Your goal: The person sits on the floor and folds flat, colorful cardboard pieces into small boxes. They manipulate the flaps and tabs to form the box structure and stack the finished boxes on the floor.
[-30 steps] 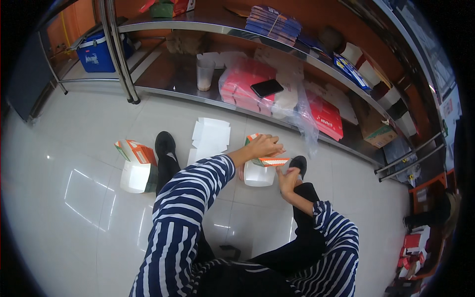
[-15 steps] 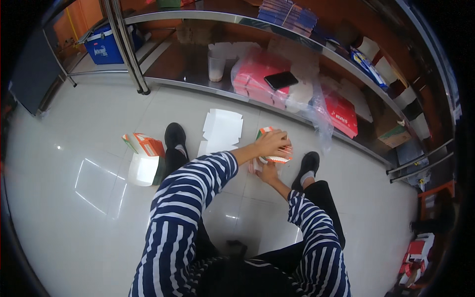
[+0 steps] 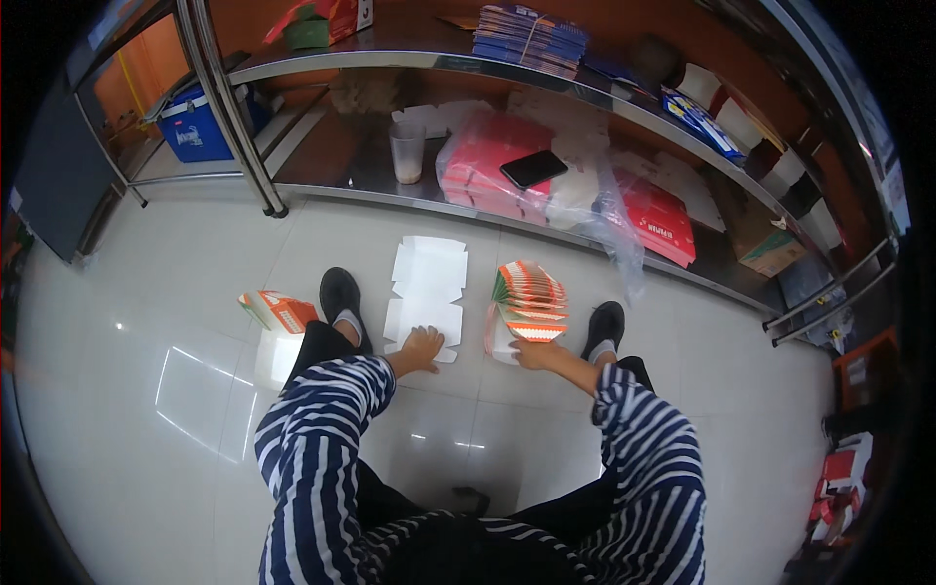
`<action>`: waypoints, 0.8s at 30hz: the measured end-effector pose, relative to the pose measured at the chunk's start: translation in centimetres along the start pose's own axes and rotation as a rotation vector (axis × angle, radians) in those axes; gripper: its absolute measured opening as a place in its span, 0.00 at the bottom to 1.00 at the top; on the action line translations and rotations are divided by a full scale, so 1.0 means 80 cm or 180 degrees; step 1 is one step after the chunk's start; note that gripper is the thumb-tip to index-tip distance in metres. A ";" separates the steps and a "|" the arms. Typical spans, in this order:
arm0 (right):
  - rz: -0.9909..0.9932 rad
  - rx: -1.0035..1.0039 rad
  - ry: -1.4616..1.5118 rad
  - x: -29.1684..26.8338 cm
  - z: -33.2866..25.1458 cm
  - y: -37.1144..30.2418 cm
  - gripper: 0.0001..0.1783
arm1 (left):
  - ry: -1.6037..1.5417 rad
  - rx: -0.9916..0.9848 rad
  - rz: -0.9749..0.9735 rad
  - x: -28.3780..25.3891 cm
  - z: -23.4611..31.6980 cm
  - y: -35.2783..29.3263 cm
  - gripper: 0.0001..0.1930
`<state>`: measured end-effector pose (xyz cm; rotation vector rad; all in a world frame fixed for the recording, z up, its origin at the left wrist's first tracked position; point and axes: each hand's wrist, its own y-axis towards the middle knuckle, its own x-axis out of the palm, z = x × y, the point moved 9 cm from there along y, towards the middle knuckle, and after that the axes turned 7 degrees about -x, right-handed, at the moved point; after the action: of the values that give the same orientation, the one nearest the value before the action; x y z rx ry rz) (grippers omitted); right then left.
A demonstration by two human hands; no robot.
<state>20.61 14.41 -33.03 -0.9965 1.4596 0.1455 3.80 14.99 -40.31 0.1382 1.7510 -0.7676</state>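
Observation:
A flat white carton blank [image 3: 429,268] with folding tabs lies on the floor between my feet. My left hand [image 3: 421,347] rests on its near end, fingers spread and open. To the right is a stack of orange, white and green cartons [image 3: 532,292], nested and fanned in overlapping layers. My right hand [image 3: 536,354] is at the near edge of this stack, closed against it, with some fingertips hidden. An orange and green carton [image 3: 289,310], partly folded with a white inside, stands beyond my left knee.
A steel shelf ahead carries red flat boxes [image 3: 497,161] in clear plastic, a phone [image 3: 533,170], a plastic cup [image 3: 408,153] and bundled blue cartons [image 3: 531,41]. A blue cooler [image 3: 195,129] sits at the far left. My shoes [image 3: 340,297] flank the blank and the stack.
My left hand has left the top of the carton stack and moved left onto the white blank. The stack's fanned layers are now uncovered. My right hand stays at its near edge.

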 end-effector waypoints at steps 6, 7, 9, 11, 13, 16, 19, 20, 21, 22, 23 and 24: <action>-0.0535 -0.0442 0.0884 -0.046 -0.070 -0.085 0.24 | 0.0300 0.1125 0.0718 0.012 0.011 -0.007 0.22; -0.0569 -0.0586 0.0881 -0.049 -0.078 -0.093 0.24 | 0.0477 0.1293 0.0907 0.012 0.014 -0.014 0.18; -0.0641 -0.0898 0.0863 -0.054 -0.095 -0.107 0.25 | 0.0414 0.1299 0.1030 0.010 0.006 -0.017 0.12; -0.0795 -0.0810 0.0980 -0.062 -0.101 -0.123 0.25 | -0.0077 0.1134 0.0910 -0.047 0.009 -0.020 0.09; -0.0817 -0.0830 0.1052 -0.086 -0.122 -0.130 0.26 | -0.0178 0.0781 0.1125 -0.079 -0.014 -0.027 0.07; -0.0722 -0.0866 0.1175 -0.123 -0.151 -0.142 0.27 | -0.0386 0.0301 0.1293 -0.109 -0.048 -0.038 0.07; -0.0580 -0.1006 0.1200 -0.151 -0.167 -0.147 0.27 | -0.0730 -0.0041 0.1273 -0.129 -0.081 -0.050 0.09; -0.0429 -0.1060 0.1164 -0.158 -0.166 -0.148 0.27 | -0.1119 -0.0191 0.1326 -0.146 -0.089 -0.056 0.10; -0.0278 -0.1110 0.1128 -0.165 -0.165 -0.150 0.27 | -0.1373 -0.0308 0.1379 -0.158 -0.094 -0.057 0.10; -0.0173 -0.1077 0.1045 -0.169 -0.162 -0.148 0.26 | -0.1610 -0.0465 0.1429 -0.166 -0.107 -0.063 0.10; -0.0068 -0.1041 0.0963 -0.171 -0.157 -0.145 0.26 | -0.1848 -0.0619 0.1479 -0.173 -0.120 -0.066 0.10; 0.0037 -0.1003 0.0882 -0.177 -0.155 -0.143 0.25 | -0.2250 -0.0640 0.1534 -0.176 -0.135 -0.065 0.11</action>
<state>16.10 6.28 -13.09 -1.3031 1.7298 0.2602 -2.78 21.06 -24.11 0.1254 1.0457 -0.2308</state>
